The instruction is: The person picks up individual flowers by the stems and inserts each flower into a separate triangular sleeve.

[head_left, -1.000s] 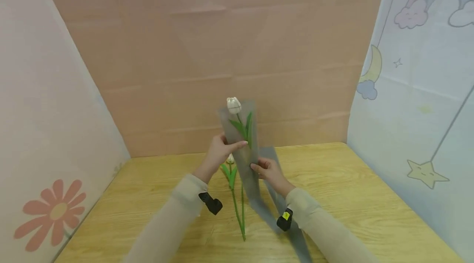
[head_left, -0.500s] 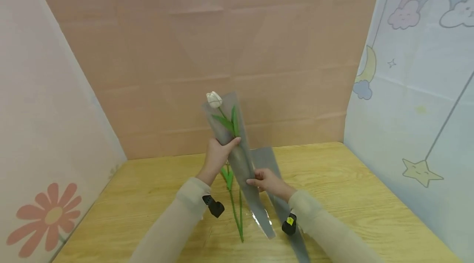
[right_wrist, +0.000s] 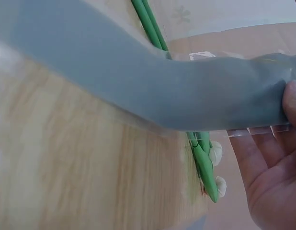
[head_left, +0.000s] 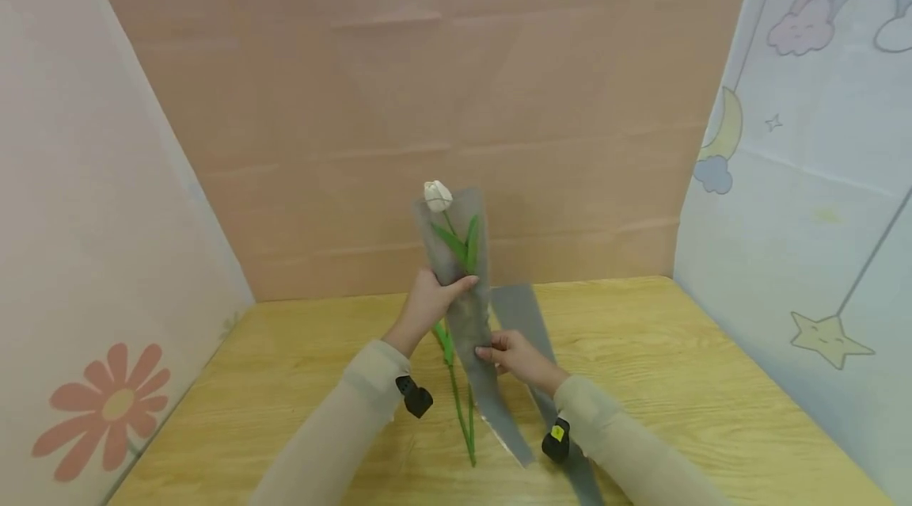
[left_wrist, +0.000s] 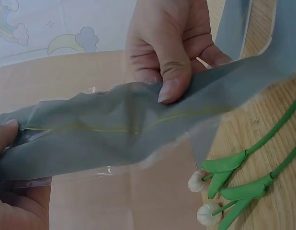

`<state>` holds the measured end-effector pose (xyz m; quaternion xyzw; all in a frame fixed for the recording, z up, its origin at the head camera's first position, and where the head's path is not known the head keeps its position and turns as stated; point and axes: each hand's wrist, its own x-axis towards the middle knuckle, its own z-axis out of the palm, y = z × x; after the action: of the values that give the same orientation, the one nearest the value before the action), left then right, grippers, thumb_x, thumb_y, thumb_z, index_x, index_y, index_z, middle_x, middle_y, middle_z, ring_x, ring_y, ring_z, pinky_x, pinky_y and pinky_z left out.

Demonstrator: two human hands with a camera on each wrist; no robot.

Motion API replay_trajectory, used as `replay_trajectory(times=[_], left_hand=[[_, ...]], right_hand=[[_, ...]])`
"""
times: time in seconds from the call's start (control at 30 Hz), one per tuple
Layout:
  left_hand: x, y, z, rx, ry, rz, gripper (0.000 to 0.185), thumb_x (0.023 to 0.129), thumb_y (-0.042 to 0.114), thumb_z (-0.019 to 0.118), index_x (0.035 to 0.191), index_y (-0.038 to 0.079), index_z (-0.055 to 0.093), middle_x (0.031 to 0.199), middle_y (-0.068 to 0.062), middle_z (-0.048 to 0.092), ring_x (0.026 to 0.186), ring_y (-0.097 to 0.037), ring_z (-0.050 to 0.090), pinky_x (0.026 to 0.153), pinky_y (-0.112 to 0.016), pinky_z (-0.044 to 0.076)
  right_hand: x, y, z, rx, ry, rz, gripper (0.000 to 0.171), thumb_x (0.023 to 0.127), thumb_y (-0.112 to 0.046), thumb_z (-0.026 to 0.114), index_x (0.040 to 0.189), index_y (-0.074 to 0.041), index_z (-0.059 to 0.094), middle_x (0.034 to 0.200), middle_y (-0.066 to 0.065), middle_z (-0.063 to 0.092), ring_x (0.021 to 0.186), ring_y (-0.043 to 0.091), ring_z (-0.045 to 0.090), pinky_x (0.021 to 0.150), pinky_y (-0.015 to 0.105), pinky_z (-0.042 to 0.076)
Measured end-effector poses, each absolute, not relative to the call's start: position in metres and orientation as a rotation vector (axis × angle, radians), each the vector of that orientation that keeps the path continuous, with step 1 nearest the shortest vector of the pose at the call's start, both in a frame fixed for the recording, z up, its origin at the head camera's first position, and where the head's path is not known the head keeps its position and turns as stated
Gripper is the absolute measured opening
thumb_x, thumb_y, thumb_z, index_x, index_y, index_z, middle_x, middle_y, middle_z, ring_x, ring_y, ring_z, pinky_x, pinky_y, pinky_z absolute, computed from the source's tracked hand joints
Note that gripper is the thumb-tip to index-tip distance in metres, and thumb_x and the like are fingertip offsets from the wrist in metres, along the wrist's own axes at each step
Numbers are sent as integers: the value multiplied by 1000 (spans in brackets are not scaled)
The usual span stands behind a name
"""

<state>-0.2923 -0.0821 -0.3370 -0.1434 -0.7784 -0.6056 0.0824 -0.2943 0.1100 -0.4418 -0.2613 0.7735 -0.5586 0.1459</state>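
1. Grey translucent sleeve [head_left: 466, 308], held raised above the table: left hand [head_left: 431, 302] grips its upper part, right hand [head_left: 509, 353] pinches it lower down.
2. White tulip [head_left: 438, 195], inside the sleeve, head at the top opening.
3. Two loose tulips [left_wrist: 234, 184], lying on the wooden table [head_left: 712, 403] beneath.
4. Second grey sleeve [head_left: 523, 312], apparently flat on the table, just right.

Wooden table [head_left: 677, 379] — tulips [head_left: 456, 387], grey sleeve [head_left: 527, 316]

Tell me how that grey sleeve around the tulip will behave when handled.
Probably floppy: the grey sleeve bends between the left hand and right hand. Likely light, since fingertip pinches hold it. Its glossy film looks slippery.
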Motion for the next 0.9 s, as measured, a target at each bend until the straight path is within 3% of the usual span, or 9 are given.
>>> replay_trajectory(times=[0.17,0.4,0.57,0.63,0.8,0.9], left_hand=[[-294,-81,-335,-453,-2440,-1730,43,85,38,75,107,3,63,100,-12,69,87,-21,68,76,-38,56],[-295,-78,-335,-492,-2490,-1636,39,87,33,73,105,0,63,98,-14,70,88,-23,69,76,-38,56],[-295,-77,-335,-491,-2504,-1593,40,87,33,73,107,0,63,96,-15,70,82,-21,68,70,-34,55],[-296,-77,-336,-488,-2515,-1590,40,88,33,73,108,0,62,98,-15,70,82,-20,67,69,-33,54],[-295,-78,-344,-485,-2475,-1639,44,87,37,73,110,2,60,104,-13,69,91,-23,68,76,-38,56],[-294,-79,-348,-502,-2424,-1689,45,85,38,74,110,3,62,105,-12,69,94,-23,68,79,-39,56]], right_hand=[[-296,108,-438,-783,2221,-1644,26,98,-18,58,97,7,65,92,2,68,87,10,65,78,42,57],[-297,108,-430,-798,2229,-1637,26,98,-18,58,82,3,60,87,2,63,88,13,65,81,46,57],[-296,107,-416,-776,2254,-1632,39,99,-12,55,62,-10,40,60,-4,47,84,19,66,83,49,55],[-298,106,-414,-774,2275,-1626,42,98,-12,56,61,-13,37,54,2,44,84,19,67,82,47,56],[-303,105,-421,-768,2287,-1640,33,97,-15,58,66,-7,51,66,6,56,91,14,67,82,47,56],[-300,104,-422,-761,2259,-1679,27,97,-13,57,74,0,58,78,0,63,94,13,66,85,50,55]])
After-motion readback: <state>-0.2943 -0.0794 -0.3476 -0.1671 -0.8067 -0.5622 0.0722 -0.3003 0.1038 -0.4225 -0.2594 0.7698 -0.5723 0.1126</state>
